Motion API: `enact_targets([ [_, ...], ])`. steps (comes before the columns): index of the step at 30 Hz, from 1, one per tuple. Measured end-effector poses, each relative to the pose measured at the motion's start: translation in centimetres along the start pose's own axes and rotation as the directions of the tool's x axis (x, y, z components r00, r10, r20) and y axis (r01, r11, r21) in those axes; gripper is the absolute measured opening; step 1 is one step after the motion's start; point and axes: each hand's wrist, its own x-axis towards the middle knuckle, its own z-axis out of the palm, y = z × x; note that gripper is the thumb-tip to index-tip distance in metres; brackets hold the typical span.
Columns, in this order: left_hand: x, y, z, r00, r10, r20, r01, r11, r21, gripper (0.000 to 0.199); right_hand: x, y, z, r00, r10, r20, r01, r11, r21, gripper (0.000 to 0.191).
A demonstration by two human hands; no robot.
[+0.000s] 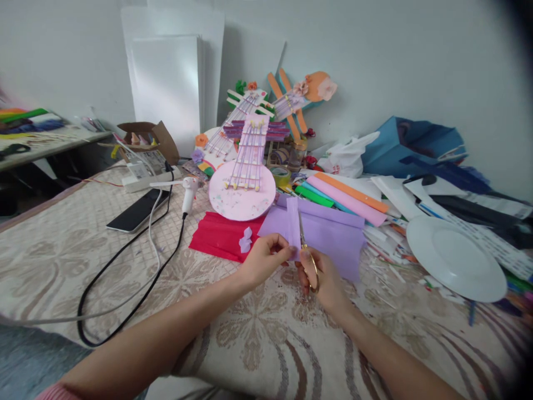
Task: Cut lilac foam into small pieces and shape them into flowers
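Between the thumb and fingers of my left hand (268, 253) is the lower end of a narrow strip of purple crepe paper (293, 222). My right hand (327, 275) grips gold-handled scissors (313, 272), whose blades point away from me along the strip's right edge. Whether the blades are apart I cannot tell. Under the strip lies a larger sheet of purple crepe paper (333, 244). To its left is a piece of red crepe paper (216, 238) with a small purple paper cutout (245, 240) on top.
A pink paper banjo-like instrument (244, 197) leans behind my hands. At the left are a glue gun (189, 194), its looping cord (95, 278) and a phone (139, 211). Rolled coloured papers (345, 194), a white plate (456, 258) and a blue bag (412, 144) are on the right.
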Motion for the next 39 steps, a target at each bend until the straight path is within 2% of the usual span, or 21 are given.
enact_targets([
  [11, -0.1, -0.03, 0.02, 0.999, 0.024, 0.025, -0.026, 0.997, 0.073, 0.022, -0.06, -0.42, -0.08, 0.999, -0.018, -0.029, 0.018, 1.0, -0.005, 0.044],
  [21, -0.11, 0.16, 0.04, 1.0, 0.021, 0.021, -0.023, 0.997, 0.076, 0.021, -0.13, -0.38, -0.11, 0.999, -0.029, -0.031, 0.028, 0.999, -0.039, 0.041],
  [39, -0.22, 0.35, 0.09, 0.999, 0.016, 0.038, -0.019, 0.997, 0.072, 0.019, 0.11, -0.26, -0.42, 0.998, -0.047, -0.035, 0.047, 0.999, -0.001, 0.039],
])
